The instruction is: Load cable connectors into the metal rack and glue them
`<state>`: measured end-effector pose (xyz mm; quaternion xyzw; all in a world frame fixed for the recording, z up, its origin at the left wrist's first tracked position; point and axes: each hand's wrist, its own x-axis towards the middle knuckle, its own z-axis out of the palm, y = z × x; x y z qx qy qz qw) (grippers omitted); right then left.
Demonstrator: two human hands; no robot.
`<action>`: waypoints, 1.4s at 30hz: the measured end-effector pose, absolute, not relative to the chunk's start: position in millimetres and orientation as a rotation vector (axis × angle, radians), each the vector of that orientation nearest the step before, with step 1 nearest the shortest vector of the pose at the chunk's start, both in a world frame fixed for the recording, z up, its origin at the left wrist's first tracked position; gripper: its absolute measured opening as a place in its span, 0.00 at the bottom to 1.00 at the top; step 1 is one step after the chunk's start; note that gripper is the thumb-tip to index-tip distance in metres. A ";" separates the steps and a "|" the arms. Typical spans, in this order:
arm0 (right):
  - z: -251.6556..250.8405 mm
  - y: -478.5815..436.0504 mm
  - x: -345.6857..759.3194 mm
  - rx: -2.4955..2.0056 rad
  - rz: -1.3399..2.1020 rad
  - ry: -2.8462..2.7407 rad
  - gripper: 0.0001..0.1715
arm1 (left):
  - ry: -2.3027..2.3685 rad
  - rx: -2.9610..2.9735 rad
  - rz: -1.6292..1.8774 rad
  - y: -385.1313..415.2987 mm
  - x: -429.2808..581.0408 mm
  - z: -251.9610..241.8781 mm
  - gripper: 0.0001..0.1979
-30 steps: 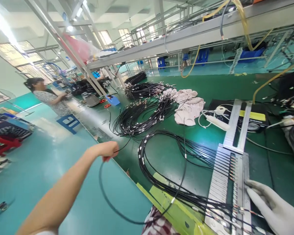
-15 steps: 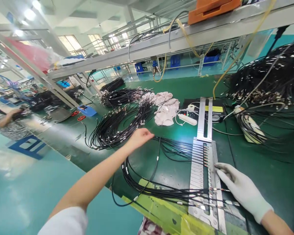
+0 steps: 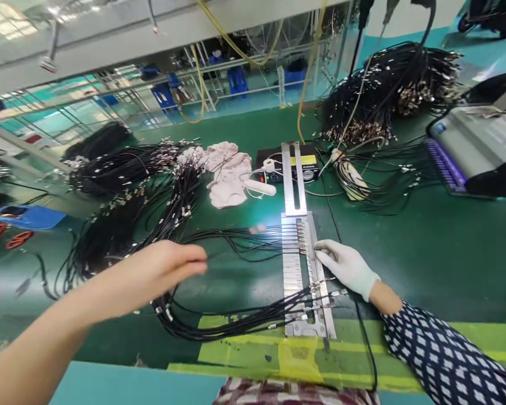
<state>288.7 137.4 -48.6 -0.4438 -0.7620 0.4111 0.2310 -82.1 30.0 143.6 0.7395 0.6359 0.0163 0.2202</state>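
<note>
My bare left hand (image 3: 172, 267) is closed above the bench, its fingertips pressed together and no object visible between them. To its right lies a slotted metal fixture (image 3: 292, 270). Thin black cables (image 3: 240, 233) lie side by side in its upper slots, their stripped ends crossing the central gap. A thicker bundle of black cables with white tags (image 3: 236, 326) curves across the fixture's lower end. My right hand (image 3: 346, 267), in a white glove, grips the fixture's right edge with thumb and fingertips. A flat slotted metal plate (image 3: 287, 185) extends from the fixture's far end.
Heaps of black cables (image 3: 113, 163) lie left, beside crumpled pale gloves (image 3: 227, 174). A black control box (image 3: 310, 163) stands behind the fixture. Another cable heap (image 3: 362, 101) and a grey device with purple light (image 3: 472, 149) are at right. Yellow tape (image 3: 244, 349) covers the front edge.
My view has swung right and down. My left hand has drawn back from the far cables toward me and left. My right hand stays at the fixture's right edge.
</note>
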 end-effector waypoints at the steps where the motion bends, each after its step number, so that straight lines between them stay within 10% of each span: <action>1: -48.3 136.2 288.9 -1.204 1.151 -2.061 0.16 | 1.579 2.015 -0.095 29.7 -68.1 136.3 0.17; 20: -34.3 131.8 291.5 -1.258 1.224 -1.866 0.16 | 1.429 2.625 0.378 48.5 -5.2 -12.6 0.12; 42: -31.6 134.6 291.6 -1.275 1.116 -1.997 0.13 | 1.143 2.704 0.532 89.1 8.8 -22.3 0.17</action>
